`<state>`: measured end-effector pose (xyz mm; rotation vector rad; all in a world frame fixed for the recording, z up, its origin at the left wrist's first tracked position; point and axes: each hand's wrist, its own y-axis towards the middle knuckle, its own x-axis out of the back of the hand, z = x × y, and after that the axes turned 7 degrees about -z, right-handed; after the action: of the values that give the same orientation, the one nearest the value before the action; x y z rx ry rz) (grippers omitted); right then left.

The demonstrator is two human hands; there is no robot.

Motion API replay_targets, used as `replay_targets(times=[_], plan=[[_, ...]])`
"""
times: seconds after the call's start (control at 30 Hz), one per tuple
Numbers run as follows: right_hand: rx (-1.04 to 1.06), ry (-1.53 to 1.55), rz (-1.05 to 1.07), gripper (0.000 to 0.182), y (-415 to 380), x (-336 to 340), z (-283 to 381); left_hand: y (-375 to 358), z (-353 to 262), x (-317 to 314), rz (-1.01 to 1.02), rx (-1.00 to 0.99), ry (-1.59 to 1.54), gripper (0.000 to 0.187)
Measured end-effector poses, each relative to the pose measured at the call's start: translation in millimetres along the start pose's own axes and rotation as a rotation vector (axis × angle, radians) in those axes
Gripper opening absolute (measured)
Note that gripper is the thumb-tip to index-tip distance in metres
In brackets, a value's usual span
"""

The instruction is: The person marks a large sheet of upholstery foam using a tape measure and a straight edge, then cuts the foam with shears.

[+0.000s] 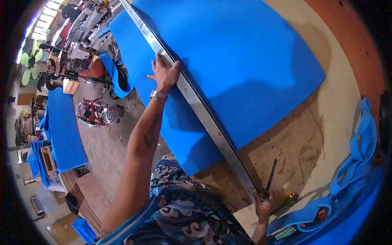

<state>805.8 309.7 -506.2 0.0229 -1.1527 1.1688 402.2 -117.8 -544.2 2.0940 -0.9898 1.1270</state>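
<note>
A large blue sheet (pixel 253 69) lies on the worktable (pixel 286 155). Across it runs a long metal straightedge (pixel 192 96), extending past the sheet's near edge. My left hand (pixel 166 74) presses on the straightedge with its fingers spread, a metal watch on the wrist. At the near end of the straightedge, my right hand (pixel 263 207) is closed around a dark, thin-bladed tool (pixel 271 175) that points up and away. The fingers of that hand are partly hidden, and it is close against the metal end.
Blue strips (pixel 347 173) curl along the right side. A yellow-black tape measure (pixel 291 199) lies near my right hand. On the floor to the left sits a machine with a red hose (pixel 96 112). Further left are a blue-covered bench (pixel 65 130) and a green fan (pixel 31 61).
</note>
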Motion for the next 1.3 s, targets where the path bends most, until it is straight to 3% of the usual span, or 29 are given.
replay_targets(times=[0.1, 0.43, 0.7, 0.83, 0.9, 1.03, 1.17, 1.2, 1.3], plan=[[0.133, -0.161, -0.021, 0.047, -1.2, 2.2, 0.3, -0.3, -2.3, -0.1, -0.002, 0.0, 0.025, 0.094], [0.013, 0.094, -0.066, 0.073, 1.2, -15.3, -59.8, 0.4, -3.6, 3.4, 0.051, -0.024, 0.102, 0.091], [0.009, 0.187, 0.017, 0.062, 3.0, -4.2, -33.3, 2.6, -1.6, -1.7, 0.044, -0.022, 0.128, 0.09], [0.059, 0.159, -0.048, 0.058, 4.1, -9.9, -48.4, 5.2, 1.6, -6.9, 0.023, -0.025, 0.148, 0.089], [0.044, 0.259, 0.04, 0.052, 0.1, 5.6, -5.8, 5.7, -2.0, -3.7, 0.028, -0.038, 0.146, 0.088], [0.402, -0.232, -0.121, 0.043, 19.6, -17.0, -108.0, 25.6, 27.4, -22.1, 0.019, -0.172, 0.094, 0.084], [-0.25, 0.438, 0.351, 0.062, 25.0, 21.4, -31.0, 44.0, 48.0, -28.0, 0.145, -0.296, 0.193, 0.078], [-0.186, 0.309, 0.333, 0.063, 21.6, 25.9, -12.6, 45.1, 40.6, -23.2, 0.178, -0.309, 0.285, 0.076], [-0.122, 0.175, 0.339, 0.067, 26.5, 28.2, -8.1, 75.0, 68.7, -36.8, 0.171, -0.533, 0.401, 0.045]])
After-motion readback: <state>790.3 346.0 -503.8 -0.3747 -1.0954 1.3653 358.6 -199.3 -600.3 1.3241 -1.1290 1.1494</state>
